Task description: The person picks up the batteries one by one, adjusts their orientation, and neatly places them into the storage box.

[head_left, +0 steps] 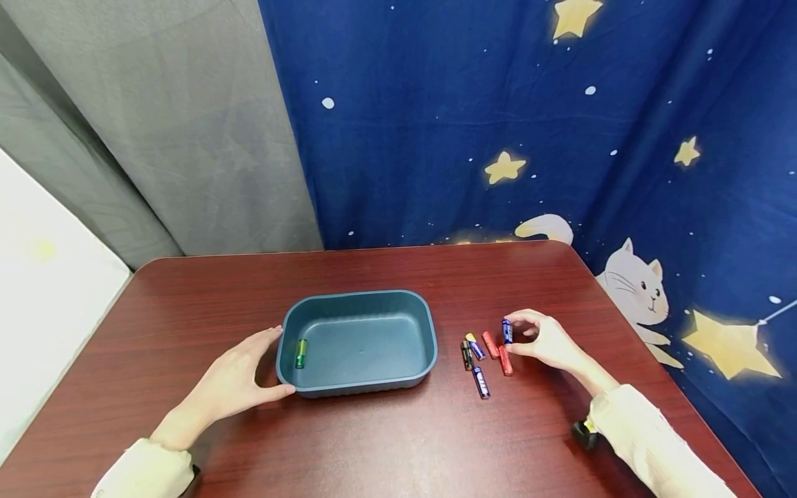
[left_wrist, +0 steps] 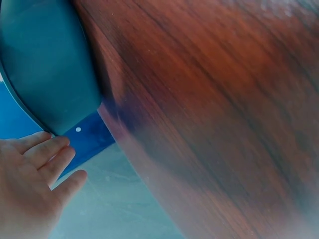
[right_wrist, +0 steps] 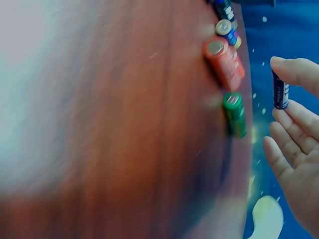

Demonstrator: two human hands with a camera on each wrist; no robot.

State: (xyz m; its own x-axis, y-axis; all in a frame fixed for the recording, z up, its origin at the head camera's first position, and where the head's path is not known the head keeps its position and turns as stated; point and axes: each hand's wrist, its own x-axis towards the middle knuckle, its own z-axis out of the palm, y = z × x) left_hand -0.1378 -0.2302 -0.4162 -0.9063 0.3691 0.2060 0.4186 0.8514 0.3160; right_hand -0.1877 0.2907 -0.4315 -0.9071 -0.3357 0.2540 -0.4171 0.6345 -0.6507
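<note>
My right hand [head_left: 548, 340] pinches a dark blue battery [head_left: 507, 331] between thumb and fingertips; the right wrist view shows the same battery [right_wrist: 280, 90] held endwise. Close by on the table lie two red batteries [head_left: 490, 345], a black one [head_left: 467, 355], a blue-and-yellow one [head_left: 475, 346] and a blue-and-white one [head_left: 481, 382]. A green battery [right_wrist: 235, 115] shows only in the right wrist view. My left hand [head_left: 233, 379] spans the left end of a teal plastic bin [head_left: 358, 389], its straight fingers and thumb at the rim. One green battery [head_left: 301, 353] lies inside, at the left.
The dark red wooden table [head_left: 398, 443] has rounded far corners. Behind it hang a grey curtain [head_left: 218, 138] and a blue curtain [head_left: 436, 138] with stars and a cat. A white surface [head_left: 50, 290] stands at the left.
</note>
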